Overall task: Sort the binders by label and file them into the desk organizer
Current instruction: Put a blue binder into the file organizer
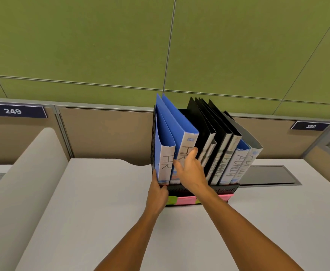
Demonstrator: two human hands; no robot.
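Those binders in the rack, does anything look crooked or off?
Yes, mildly. The binders lean sideways instead of standing upright: the second HR binder tilts right under the right hand, and the black binders fan open at their tops. Nothing looks damaged or spilled.

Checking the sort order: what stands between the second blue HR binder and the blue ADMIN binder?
In the head view, black binders stand between the second blue HR binder and blue ADMIN binder; one spine reads FINANCE.

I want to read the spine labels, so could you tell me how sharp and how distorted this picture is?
Head view: wide-angle bending curves the partition and wall seams; lighting even, no glare. The left HR binder reads clearly; the rightmost grey binder label is smeared; the right hand covers the second HR label.
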